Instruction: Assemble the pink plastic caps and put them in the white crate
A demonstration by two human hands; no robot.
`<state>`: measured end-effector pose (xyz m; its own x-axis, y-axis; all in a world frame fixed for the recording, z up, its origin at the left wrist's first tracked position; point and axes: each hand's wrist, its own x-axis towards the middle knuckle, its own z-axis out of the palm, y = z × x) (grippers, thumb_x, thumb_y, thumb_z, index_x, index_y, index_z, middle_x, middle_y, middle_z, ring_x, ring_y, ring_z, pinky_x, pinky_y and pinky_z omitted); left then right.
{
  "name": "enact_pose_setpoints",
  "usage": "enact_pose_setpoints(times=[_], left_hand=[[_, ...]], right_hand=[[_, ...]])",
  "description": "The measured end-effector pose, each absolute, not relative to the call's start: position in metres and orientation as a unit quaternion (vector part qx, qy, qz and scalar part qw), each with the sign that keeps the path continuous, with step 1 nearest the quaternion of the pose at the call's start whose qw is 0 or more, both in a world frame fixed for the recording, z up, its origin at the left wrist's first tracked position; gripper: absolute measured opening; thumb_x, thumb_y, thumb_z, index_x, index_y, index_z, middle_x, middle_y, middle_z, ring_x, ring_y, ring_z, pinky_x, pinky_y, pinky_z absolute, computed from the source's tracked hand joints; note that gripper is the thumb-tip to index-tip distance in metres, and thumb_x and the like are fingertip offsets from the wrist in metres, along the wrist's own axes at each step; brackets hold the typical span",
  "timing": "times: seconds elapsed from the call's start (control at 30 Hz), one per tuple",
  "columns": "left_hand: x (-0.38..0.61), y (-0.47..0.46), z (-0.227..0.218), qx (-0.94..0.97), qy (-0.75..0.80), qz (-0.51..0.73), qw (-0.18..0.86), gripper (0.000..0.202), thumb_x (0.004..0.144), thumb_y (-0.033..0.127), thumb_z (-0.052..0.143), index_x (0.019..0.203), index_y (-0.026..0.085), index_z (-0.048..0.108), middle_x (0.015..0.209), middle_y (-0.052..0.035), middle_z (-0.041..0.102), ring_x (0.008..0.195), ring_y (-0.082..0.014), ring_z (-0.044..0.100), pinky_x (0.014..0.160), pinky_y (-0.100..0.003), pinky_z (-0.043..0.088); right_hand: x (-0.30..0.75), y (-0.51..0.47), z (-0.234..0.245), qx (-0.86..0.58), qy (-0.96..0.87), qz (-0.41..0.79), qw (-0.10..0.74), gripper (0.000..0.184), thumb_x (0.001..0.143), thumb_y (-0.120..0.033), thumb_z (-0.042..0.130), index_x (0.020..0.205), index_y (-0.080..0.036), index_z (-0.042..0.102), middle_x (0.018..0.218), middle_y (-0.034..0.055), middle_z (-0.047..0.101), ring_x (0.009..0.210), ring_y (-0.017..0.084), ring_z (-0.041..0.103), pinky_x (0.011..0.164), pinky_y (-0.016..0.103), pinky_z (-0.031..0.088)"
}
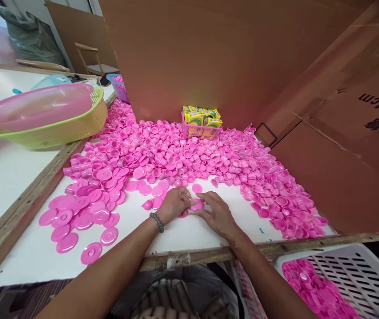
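My left hand [175, 202] and my right hand [216, 212] meet on the white table [189, 235], fingers closed around a small pink plastic piece [196, 205] between them. A bead bracelet circles my left wrist. Flat pink plastic discs [86, 212] lie spread to the left. A large heap of pink plastic cups [189, 155] fills the back and right of the table. A few loose discs [158, 189] lie just beyond my left hand.
A small pink basket [200, 129] of yellow packets sits at the back against brown cardboard walls [325, 133]. A pink basin in a green basket [52, 124] stands on the left table. A white crate [358, 274] holding pink pieces sits lower right. A wooden edge [23, 204] divides the tables.
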<state>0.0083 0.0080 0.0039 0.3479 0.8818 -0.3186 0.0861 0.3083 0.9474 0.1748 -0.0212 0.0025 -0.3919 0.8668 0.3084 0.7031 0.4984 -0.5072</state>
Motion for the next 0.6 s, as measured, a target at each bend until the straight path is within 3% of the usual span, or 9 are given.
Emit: enact_pose_setpoints(times=[0.07, 0.2, 0.47, 0.6], left_hand=[[0.008, 0.009, 0.004, 0.505, 0.479, 0.304, 0.65, 0.031, 0.061, 0.031, 0.07, 0.07, 0.015, 0.046, 0.041, 0.0066, 0.049, 0.033, -0.0057, 0.044, 0.032, -0.014, 0.029], [0.008, 0.009, 0.001, 0.529, 0.456, 0.292, 0.654, 0.031, 0.058, 0.027, 0.072, 0.073, 0.015, 0.048, 0.044, 0.0058, 0.052, 0.035, -0.0061, 0.046, 0.035, -0.015, 0.032], [0.008, 0.012, -0.002, 0.491, 0.484, 0.309, 0.655, 0.035, 0.058, 0.035, 0.072, 0.071, 0.015, 0.047, 0.045, 0.0043, 0.053, 0.034, -0.0074, 0.047, 0.033, -0.017, 0.034], [0.008, 0.013, -0.003, 0.498, 0.472, 0.324, 0.652, 0.035, 0.059, 0.037, 0.072, 0.071, 0.015, 0.047, 0.045, 0.0055, 0.051, 0.034, -0.0062, 0.046, 0.032, -0.015, 0.032]], right_hand=[[0.175, -0.021, 0.003, -0.47, -0.817, 0.183, 0.279, 0.031, 0.082, -0.034, 0.053, 0.11, -0.02, 0.053, 0.088, 0.0057, 0.055, 0.082, 0.018, 0.05, 0.07, 0.031, 0.042], [0.176, -0.021, 0.003, -0.502, -0.794, 0.202, 0.276, 0.021, 0.078, -0.035, 0.058, 0.093, -0.02, 0.06, 0.075, 0.0027, 0.054, 0.072, 0.016, 0.05, 0.064, 0.028, 0.041], [0.184, -0.019, 0.0, -0.521, -0.758, 0.259, 0.295, 0.021, 0.075, -0.038, 0.061, 0.086, -0.021, 0.062, 0.066, -0.0016, 0.051, 0.062, 0.012, 0.047, 0.057, 0.023, 0.038], [0.185, -0.019, -0.002, -0.499, -0.764, 0.273, 0.305, 0.035, 0.072, -0.038, 0.064, 0.104, -0.024, 0.06, 0.08, 0.0011, 0.054, 0.073, 0.014, 0.051, 0.061, 0.023, 0.042]])
